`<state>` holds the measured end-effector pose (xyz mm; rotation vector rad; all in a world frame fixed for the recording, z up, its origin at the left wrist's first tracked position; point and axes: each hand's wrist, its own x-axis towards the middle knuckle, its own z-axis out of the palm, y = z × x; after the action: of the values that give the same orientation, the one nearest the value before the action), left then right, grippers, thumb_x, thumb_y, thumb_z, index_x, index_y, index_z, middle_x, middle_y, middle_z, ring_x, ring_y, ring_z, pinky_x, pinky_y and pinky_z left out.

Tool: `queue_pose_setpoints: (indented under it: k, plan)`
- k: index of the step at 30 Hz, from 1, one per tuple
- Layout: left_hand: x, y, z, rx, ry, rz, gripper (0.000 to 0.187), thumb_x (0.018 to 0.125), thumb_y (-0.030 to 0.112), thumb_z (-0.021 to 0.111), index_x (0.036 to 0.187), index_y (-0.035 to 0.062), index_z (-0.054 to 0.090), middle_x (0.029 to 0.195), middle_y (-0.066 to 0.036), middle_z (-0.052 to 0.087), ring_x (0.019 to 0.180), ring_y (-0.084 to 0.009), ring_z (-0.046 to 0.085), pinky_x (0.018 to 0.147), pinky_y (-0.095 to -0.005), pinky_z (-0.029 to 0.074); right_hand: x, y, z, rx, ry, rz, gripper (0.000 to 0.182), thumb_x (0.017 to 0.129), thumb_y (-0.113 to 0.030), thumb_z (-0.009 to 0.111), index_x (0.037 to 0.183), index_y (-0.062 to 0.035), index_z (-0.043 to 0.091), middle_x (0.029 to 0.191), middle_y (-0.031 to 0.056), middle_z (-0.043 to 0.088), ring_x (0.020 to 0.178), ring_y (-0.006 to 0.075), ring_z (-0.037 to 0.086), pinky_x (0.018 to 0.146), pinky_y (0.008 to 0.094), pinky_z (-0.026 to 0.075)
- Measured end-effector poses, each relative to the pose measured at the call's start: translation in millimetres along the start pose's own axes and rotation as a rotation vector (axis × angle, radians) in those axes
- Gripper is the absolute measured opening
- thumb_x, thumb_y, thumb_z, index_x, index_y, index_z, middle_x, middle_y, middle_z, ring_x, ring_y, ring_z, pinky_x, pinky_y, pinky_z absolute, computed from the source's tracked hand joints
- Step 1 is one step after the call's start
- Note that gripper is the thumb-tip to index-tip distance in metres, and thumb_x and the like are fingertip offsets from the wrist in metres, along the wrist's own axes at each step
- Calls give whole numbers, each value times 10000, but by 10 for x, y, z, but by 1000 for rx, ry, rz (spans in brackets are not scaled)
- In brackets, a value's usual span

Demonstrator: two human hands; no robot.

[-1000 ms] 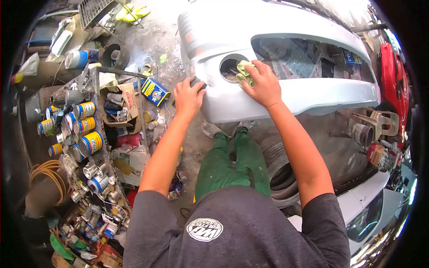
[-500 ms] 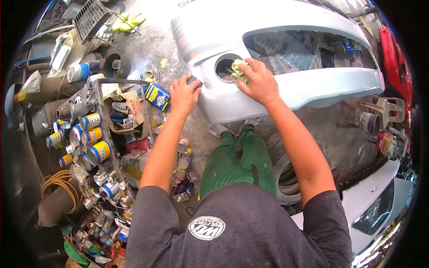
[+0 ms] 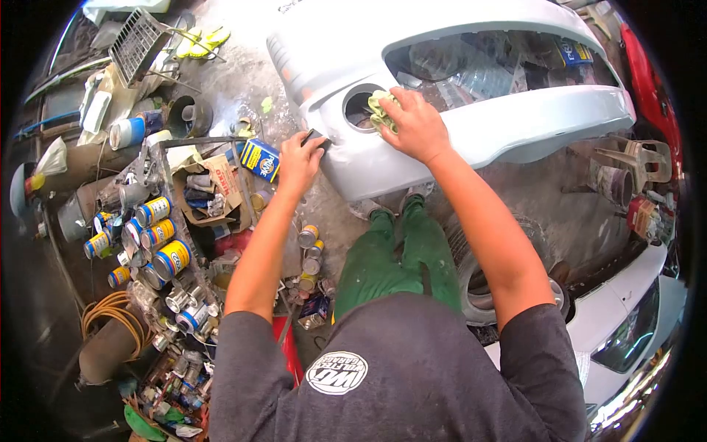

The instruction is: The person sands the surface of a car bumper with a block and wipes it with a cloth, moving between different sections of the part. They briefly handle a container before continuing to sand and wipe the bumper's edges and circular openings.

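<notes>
A light grey car bumper [image 3: 479,138] spans the upper part of the view, with a round opening near its left end. My right hand [image 3: 418,127] is closed on a crumpled yellow-green cloth [image 3: 381,110] at the right rim of this opening. My left hand [image 3: 298,163] grips a small dark block [image 3: 314,138], perhaps a sanding block, between thumb and fingers. It is right at the bumper's left edge.
Paint cans [image 3: 171,258] crowd a rack at left, near a cardboard box [image 3: 221,180] and a blue-yellow tin [image 3: 260,160]. A tyre [image 3: 479,291] lies right of my legs. A plastic chair [image 3: 641,162] and a white car [image 3: 626,324] are farther right.
The view has shifted slightly. My left hand has turned a little, and more of the dark block shows. My right hand stays with the cloth at the round opening.
</notes>
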<state>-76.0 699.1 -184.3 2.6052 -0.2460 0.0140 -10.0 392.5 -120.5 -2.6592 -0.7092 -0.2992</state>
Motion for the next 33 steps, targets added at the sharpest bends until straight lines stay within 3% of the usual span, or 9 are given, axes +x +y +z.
queue_pose_setpoints:
  k: [2, 6, 9, 13, 16, 20, 25, 29, 33]
  plan:
    - [-10, -19, 160, -127, 96, -68, 301, 902, 191, 761, 1201, 230, 768, 1277, -138, 630, 1198, -386, 578, 1019, -498, 480, 93, 41, -7, -25, -7, 2, 482, 822, -328, 782, 1259, -176, 649, 1343, 100, 604, 1167, 319, 623, 874, 435, 593]
    - [-14, -114, 89, -226, -12, -184, 389, 943, 238, 738, 1330, 232, 702, 1334, -191, 611, 1205, -405, 594, 1052, -472, 480, 50, 34, 12, -13, -44, 13, 495, 824, -323, 778, 1277, -176, 644, 1368, 102, 592, 1200, 326, 612, 887, 443, 591]
    - [-6, -113, 20, -343, -97, -282, 457, 928, 284, 773, 1348, 132, 679, 1384, -208, 595, 1217, -402, 609, 1063, -454, 479, 51, 8, 16, 2, -51, 20, 506, 826, -318, 776, 1293, -180, 639, 1377, 101, 589, 1216, 330, 606, 902, 449, 587]
    - [79, -270, 152, -454, 22, -447, 706, 860, 322, 842, 1397, -47, 572, 1387, -231, 615, 1270, -329, 622, 1050, -421, 496, 48, 26, 26, -5, -37, 15, 509, 831, -316, 773, 1304, -186, 636, 1375, 97, 591, 1218, 331, 605, 916, 448, 581]
    - [215, -247, -75, -503, -226, -448, 711, 862, 269, 852, 1443, -3, 546, 1359, -211, 644, 1243, -299, 639, 1063, -392, 489, 54, 15, 15, 7, -44, 22, 507, 832, -318, 771, 1303, -188, 635, 1375, 95, 590, 1217, 331, 606, 925, 446, 576]
    - [324, 3, -238, -18, -129, -124, 560, 887, 243, 805, 1383, 80, 601, 1268, -177, 671, 1191, -376, 646, 1002, -437, 523, 18, 30, 34, 6, -13, 12, 499, 835, -323, 769, 1297, -185, 636, 1367, 92, 593, 1209, 327, 610, 932, 444, 575]
    - [279, 29, -183, -92, -103, 49, 486, 909, 208, 777, 1354, 101, 616, 1230, -153, 679, 1137, -373, 665, 941, -461, 544, 39, 20, 2, -14, 1, -4, 489, 840, -329, 766, 1288, -182, 638, 1349, 85, 599, 1195, 321, 615, 928, 442, 579]
    - [428, 25, -208, 86, -159, -96, 469, 916, 200, 763, 1353, 116, 616, 1253, -159, 676, 1134, -388, 672, 938, -475, 556, 40, -5, -19, 4, -23, 25, 486, 846, -330, 766, 1290, -180, 638, 1362, 85, 595, 1190, 324, 617, 939, 444, 574]
    - [128, 312, -163, -56, -43, -102, 491, 910, 185, 772, 1356, 71, 599, 1222, -181, 681, 1140, -392, 660, 949, -464, 540, 34, -1, 10, 1, -27, 28, 483, 859, -328, 763, 1300, -178, 636, 1387, 89, 588, 1197, 326, 610, 950, 445, 565]
